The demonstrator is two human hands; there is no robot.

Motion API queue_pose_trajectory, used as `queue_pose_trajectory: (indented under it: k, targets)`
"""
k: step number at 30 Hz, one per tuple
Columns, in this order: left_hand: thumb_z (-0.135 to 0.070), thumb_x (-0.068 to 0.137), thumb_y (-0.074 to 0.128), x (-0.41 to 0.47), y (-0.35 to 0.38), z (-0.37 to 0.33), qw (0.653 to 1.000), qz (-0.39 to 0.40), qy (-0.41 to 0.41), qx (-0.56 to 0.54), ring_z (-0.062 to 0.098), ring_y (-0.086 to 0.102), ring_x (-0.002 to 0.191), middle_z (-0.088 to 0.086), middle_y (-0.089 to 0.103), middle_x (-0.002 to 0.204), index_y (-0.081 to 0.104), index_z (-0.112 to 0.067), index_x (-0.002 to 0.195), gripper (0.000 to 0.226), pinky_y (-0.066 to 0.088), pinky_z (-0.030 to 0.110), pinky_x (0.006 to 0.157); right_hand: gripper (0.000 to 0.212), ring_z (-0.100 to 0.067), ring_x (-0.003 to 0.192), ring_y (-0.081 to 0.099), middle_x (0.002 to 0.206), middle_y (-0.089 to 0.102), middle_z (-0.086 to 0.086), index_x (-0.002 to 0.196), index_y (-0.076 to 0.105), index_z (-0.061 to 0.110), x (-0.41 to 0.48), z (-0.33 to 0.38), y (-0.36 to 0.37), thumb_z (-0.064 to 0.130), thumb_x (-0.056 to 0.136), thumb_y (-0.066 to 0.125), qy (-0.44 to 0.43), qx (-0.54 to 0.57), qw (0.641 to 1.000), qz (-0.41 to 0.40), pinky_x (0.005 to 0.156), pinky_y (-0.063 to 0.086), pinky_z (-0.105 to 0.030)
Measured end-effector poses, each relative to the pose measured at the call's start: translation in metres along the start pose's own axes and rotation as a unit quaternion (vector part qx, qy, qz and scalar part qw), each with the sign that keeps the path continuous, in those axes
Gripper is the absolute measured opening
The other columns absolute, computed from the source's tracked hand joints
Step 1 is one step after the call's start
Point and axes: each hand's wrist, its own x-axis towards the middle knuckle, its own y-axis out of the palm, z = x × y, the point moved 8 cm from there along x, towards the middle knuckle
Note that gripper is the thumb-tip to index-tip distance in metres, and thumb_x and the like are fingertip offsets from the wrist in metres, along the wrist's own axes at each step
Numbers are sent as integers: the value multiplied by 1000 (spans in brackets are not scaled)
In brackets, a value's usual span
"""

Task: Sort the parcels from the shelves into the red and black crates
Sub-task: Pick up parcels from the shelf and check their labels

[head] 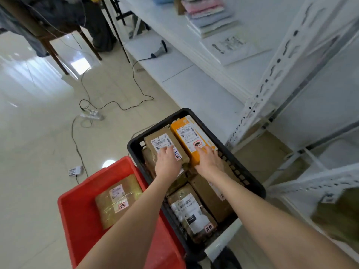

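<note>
White shelving [272, 90] runs along to the right of both hands, and right under them sits the black crate [134, 144], packed with parcels. Left of the left arm there's the red crate [77, 210], holding a single taped brown parcel [116, 200] with a white barcode label and a red-edged sticker. In the black crate, the left hand [168, 162] lies flat, fingers straight, on the shipping label of a brown box [155, 138] that carries a blue pen scribble. Just beside it, the right hand [210, 159] rests on the near end of an orange box [184, 131], fingers stretched over its top, next to a red-edged sticker. Nearer than both hands, between the arms, lies a wrapped parcel [191, 212] tagged "010". The finer print is too small to read.
</note>
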Motion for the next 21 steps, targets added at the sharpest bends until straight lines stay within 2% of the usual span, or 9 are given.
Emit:
queue_pose_trajectory:
  k: [4,10,16,21]
  targets:
    - [-12,90,54,-21,2,-73,980,26,143,134,27,28,138,8,25,152,28,-20,145,61,43,42,102,62,-27,133,31,150,29,-3,146,30,27,-34,-45,-40,24,91,60,58,23,996,-56,102,39,-39]
    - [-15,88,60,-87,29,-182,912,31,329,244,29,32,134,10,30,147,34,-15,142,60,42,41,103,67,-27,136,31,149,32,-5,146,31,25,-117,-133,-85,24,89,65,166,46,977,-129,105,38,-39]
    - [-10,88,54,-181,69,-267,825,9,477,304,29,38,128,10,35,140,35,-14,138,53,43,39,98,66,-29,133,32,149,30,-6,147,30,23,-215,-217,-106,16,89,60,262,60,948,-172,105,38,-39]
    - [-13,89,56,-274,108,-320,771,17,553,314,28,35,132,9,32,144,34,-15,141,57,40,38,104,64,-30,132,32,149,29,-7,145,32,22,-309,-280,-112,27,89,62,315,78,924,-202,104,37,-39]
